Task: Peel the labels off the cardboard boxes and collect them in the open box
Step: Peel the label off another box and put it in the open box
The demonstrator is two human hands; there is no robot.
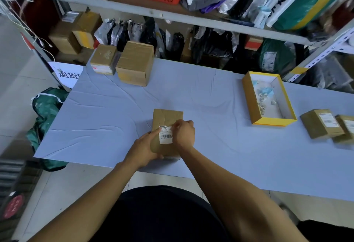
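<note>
The bench [210, 136] is covered by a pale blue-grey cloth with creases running across it. At its near middle lies a flat cardboard box [166, 119] bearing a white barcode label [165, 136], while two taller cardboard boxes [122, 62] stand side by side at the far left edge. Toward the right sits an open yellow box [251, 99] with a white inside holding small scraps, and just beyond it, at the right edge, two more small cardboard boxes with labels [325, 124] lie touching each other.
</note>
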